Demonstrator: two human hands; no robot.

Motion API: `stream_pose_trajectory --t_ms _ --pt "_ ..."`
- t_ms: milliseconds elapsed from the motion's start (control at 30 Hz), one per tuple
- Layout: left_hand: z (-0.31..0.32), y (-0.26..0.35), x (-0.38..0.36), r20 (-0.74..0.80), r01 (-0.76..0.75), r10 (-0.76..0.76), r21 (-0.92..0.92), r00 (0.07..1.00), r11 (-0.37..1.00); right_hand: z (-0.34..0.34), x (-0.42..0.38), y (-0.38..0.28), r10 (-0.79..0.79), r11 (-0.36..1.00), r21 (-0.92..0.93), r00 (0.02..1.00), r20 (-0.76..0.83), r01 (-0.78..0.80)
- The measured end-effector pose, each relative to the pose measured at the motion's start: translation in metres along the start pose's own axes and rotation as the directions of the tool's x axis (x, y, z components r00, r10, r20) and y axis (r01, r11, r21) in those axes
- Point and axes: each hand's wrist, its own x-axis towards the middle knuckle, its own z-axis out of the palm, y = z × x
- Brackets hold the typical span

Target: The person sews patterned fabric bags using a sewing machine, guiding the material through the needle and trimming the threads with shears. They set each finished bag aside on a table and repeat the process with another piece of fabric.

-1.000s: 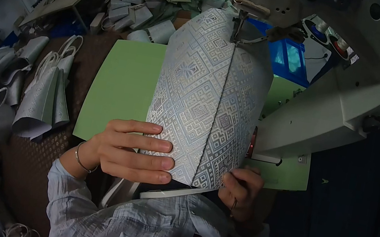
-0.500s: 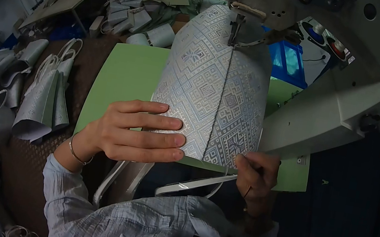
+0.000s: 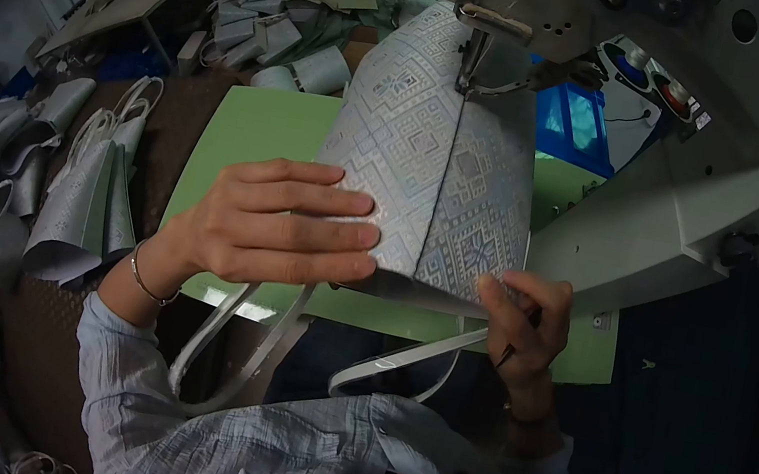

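A white and pale-blue patterned bag [image 3: 413, 162] lies under the sewing machine's needle and presser foot [image 3: 472, 65], a dark seam line running down its middle. My left hand [image 3: 285, 226] rests on the bag's left side, fingers stretched out flat over the fabric; its thumb is hidden. At the bag's lower right edge, my right hand [image 3: 527, 324] is closed, pinching the rim between thumb and finger. A thin dark object [image 3: 506, 356] shows at my right palm, too small to name. White strap handles [image 3: 263, 349] hang from the near edge.
The machine's pale arm [image 3: 677, 219] stands to the right, over a green work surface [image 3: 266, 131]. Cone-shaped patterned bags [image 3: 82, 225] lie at left. Behind are piled white pieces [image 3: 266, 19], a blue crate [image 3: 577, 125] and thread spools [image 3: 638, 64].
The bag's near edge has lifted and moved away from me, showing its underside. Both hands have moved slightly up with it, and the straps have shifted.
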Motion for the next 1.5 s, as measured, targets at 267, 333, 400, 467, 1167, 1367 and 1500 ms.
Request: stream_pose_trajectory --t_ms 267,333,400,467,1167,1367,1500 --pt "0.001 -0.013 0.007 0.017 -0.005 0.005 0.026 1.000 1.000 0.002 0.008 0.014 -0.012 1.000 -0.021 1.000 0.010 0.012" --pt "0.001 -0.017 0.008 0.019 -0.003 0.002 0.038 1.000 0.999 0.001 0.010 0.018 -0.013 0.999 -0.034 1.000 0.023 0.014" --pt "-0.001 -0.020 0.009 0.030 -0.013 0.013 0.027 0.999 1.000 0.002 0.013 0.019 -0.013 0.999 -0.047 0.999 0.037 0.015" --pt "0.000 -0.024 0.010 0.026 -0.021 0.020 0.028 0.999 0.999 0.003 0.016 0.019 0.009 0.999 -0.043 1.000 0.014 -0.009" --pt "0.004 -0.052 0.025 0.037 0.052 -0.052 0.003 0.998 0.999 0.007 0.047 0.046 -0.004 0.999 -0.039 1.000 0.026 0.005" --pt "0.007 -0.064 0.029 0.026 0.066 -0.065 -0.025 0.998 0.998 0.010 0.052 0.056 0.021 1.000 -0.003 0.999 0.031 -0.020" --pt "0.010 -0.071 0.030 0.017 0.053 -0.052 -0.041 0.998 0.998 0.013 0.055 0.062 0.010 1.000 -0.023 1.000 0.030 -0.009"
